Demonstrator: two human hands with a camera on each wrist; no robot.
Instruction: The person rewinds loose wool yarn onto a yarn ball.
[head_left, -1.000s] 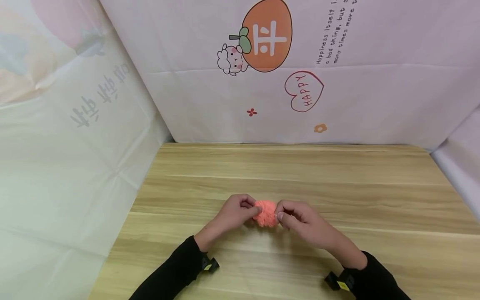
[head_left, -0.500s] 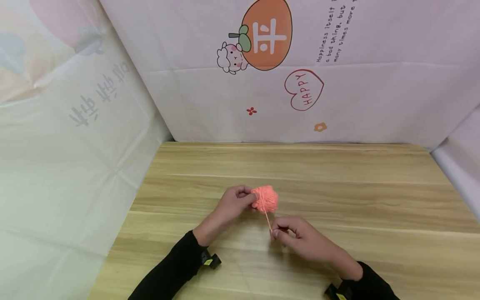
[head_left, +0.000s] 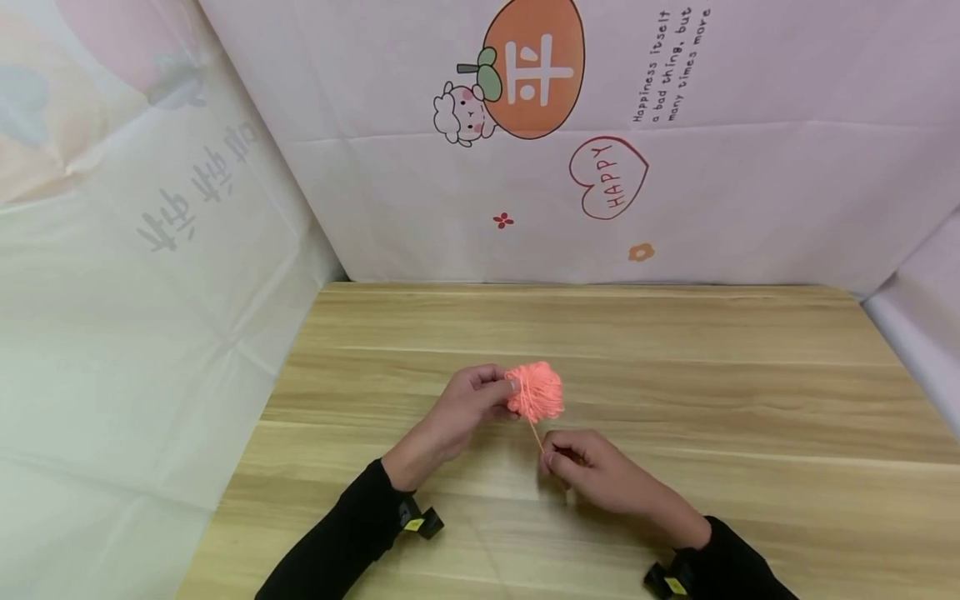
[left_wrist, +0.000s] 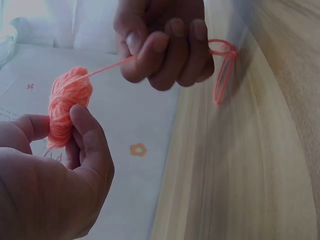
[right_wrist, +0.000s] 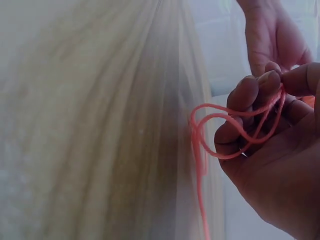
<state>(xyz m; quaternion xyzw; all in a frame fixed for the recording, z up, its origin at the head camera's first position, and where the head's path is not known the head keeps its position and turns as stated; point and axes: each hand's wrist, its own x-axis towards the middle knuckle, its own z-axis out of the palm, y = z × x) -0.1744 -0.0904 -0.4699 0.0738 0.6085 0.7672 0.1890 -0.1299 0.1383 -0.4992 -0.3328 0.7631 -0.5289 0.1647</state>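
Observation:
Between the thumb and fingers of my left hand [head_left: 459, 410] is a small coral yarn ball [head_left: 540, 390], held above the table. A single yarn strand [head_left: 536, 435] runs taut from the ball to my right hand [head_left: 603, 473], which pinches it, closer to my body. In the left wrist view, strands wrap across the middle of the yarn ball [left_wrist: 69, 95]. Loose loops of yarn [right_wrist: 215, 120] hang from the right hand in the right wrist view, with one end trailing down. Part of the ball is hidden behind the left thumb.
The wood-grain table [head_left: 675, 358] lies beneath both hands. White printed cloth [head_left: 405, 208] hangs along its far edge, with more cloth [head_left: 150, 333] on the left side. Black wrist cameras [head_left: 423, 523] sit at both sleeves.
My right hand has moved from beside the yarn ball toward my body, drawing the strand taut. The left hand has carried the ball slightly up and away, turning it a little.

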